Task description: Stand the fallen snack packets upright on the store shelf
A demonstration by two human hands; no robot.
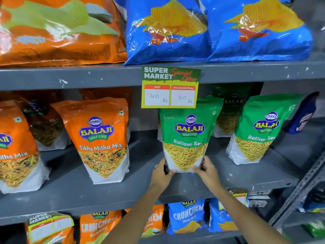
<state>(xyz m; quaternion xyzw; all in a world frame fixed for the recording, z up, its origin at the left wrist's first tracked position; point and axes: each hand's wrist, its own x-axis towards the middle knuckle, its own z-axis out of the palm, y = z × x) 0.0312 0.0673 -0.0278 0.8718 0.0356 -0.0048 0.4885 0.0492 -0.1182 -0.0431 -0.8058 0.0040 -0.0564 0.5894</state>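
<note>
centre frame, left hand and right hand both grasp the green packet at its base, long axis upright on the shelf.

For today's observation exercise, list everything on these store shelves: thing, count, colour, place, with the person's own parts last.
Large glossy chip bags: three, one orange, two blue, top shelf.
Tikha Mitha Mix pouches: two in front, orange, middle shelf left; more behind.
Ratlami Sev pouches: two in front, green, middle shelf right, one held, one beside it; another behind.
Dark blue packet: one, far right.
Special-offer price card: one, green and yellow, shelf edge.
Crunchem packets: several, orange and blue, bottom shelf.
Grey metal shelf.
Left hand, right hand: gripping the held pouch's base.
</note>
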